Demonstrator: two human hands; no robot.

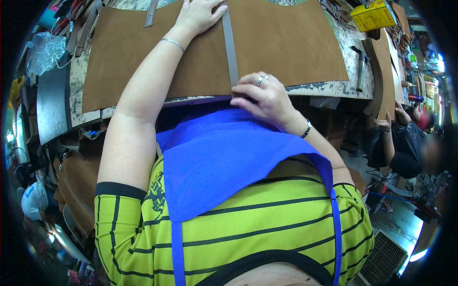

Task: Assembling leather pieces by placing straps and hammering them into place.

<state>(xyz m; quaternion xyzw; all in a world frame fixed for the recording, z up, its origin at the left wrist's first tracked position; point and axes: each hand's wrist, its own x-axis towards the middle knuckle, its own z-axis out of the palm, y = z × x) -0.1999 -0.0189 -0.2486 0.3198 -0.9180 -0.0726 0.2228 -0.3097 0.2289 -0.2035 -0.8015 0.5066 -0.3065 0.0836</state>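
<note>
— What covers the bench?

— A large flat sheet of tan-brown suede leather point(286, 43) lies spread over the worn, paint-chipped worktable point(343, 66), its near edge almost at the table's front rim. That is the biggest thing here.

— And on top of it?

— A long, narrow grey strip, flat like a strap or a straightedge point(230, 45). Its long axis runs straight away from the person, from the near edge of the leather up toward the far side, slightly left of the sheet's middle.

— Which hand is where along it?

— One at each end. The left hand point(198, 15) is stretched out to the far end, palm down and fingers spread flat, pressing on the leather and the strip's upper left edge. The right hand point(265, 97) sits at the near end, by the table's rim, fingers curled down so the tips bear on the strip's lower end; it wears a ring. Whether it pinches anything beneath those fingers, I cannot tell.

— So which is nearer the body?

— The right, clearly; the left arm is almost fully extended.

— Anything else close by?

— A hammer with a metal head point(360, 66) lies to the right on the table, well apart from both hands, and a yellow cardboard box point(374, 14) stands beyond it.
</note>
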